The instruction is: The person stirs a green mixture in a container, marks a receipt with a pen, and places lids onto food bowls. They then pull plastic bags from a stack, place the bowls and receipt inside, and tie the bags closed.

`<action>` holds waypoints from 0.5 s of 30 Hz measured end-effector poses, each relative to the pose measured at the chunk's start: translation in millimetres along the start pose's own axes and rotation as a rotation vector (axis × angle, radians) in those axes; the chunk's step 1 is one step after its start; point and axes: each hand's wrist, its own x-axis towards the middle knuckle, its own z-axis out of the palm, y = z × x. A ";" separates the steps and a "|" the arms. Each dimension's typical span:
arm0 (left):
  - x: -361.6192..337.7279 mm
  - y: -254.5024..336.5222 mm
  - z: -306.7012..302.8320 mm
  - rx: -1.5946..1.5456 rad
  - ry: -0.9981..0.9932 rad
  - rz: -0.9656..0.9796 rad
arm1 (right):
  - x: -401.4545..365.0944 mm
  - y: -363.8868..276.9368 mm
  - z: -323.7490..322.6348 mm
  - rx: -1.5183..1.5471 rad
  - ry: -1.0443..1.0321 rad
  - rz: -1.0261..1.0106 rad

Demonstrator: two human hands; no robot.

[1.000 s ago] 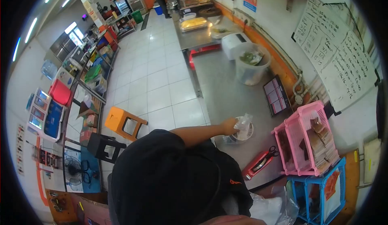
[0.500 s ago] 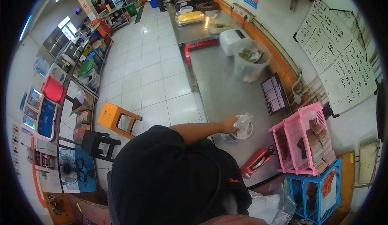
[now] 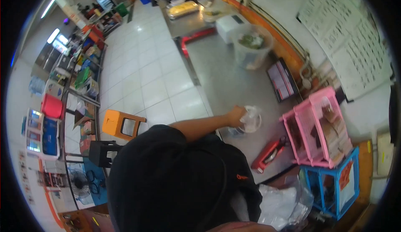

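Observation:
My left hand (image 3: 237,115) reaches over the steel counter and is closed on a thin clear plastic bag (image 3: 251,118). The bag sits in the mouth of a round white-rimmed tub (image 3: 260,123), right by my fingers. Blur hides how the fingers grip it. Just below the tub lies a red tape dispenser (image 3: 267,156). At the bottom edge a strip of skin shows, apparently my right arm, with its hand out of sight. Near it is a bundle of white and clear plastic bags (image 3: 277,200).
A pink basket rack (image 3: 319,127) stands on the right above a blue one (image 3: 332,186). A tablet screen (image 3: 282,81), a clear bucket (image 3: 250,54) with greens and a white machine (image 3: 229,26) line the wall. Orange (image 3: 119,123) and black stools (image 3: 100,152) stand on the floor.
The view has tilted and shifted, with more blur. My left hand stays at the tub with the plastic bag, its fingers slightly further up the counter side of it.

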 end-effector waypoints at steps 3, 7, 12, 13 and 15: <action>-0.1 -28.9 40.1 -0.154 0.107 -0.123 | 14.6 48.0 -35.2 0.187 0.133 -0.001; -1.8 -28.8 31.0 -0.626 0.025 -0.080 | -15.8 -8.4 -34.9 1.052 0.063 0.069; 9.8 -43.3 30.4 0.092 0.118 0.710 | -145.4 -210.9 87.6 0.838 -0.499 -0.121; 9.8 -44.4 31.5 -0.024 -0.004 0.496 | -179.4 -259.1 112.3 1.033 -0.608 0.072; 10.2 -11.3 5.6 0.027 0.043 0.440 | -220.8 -314.2 161.4 1.043 -0.854 0.095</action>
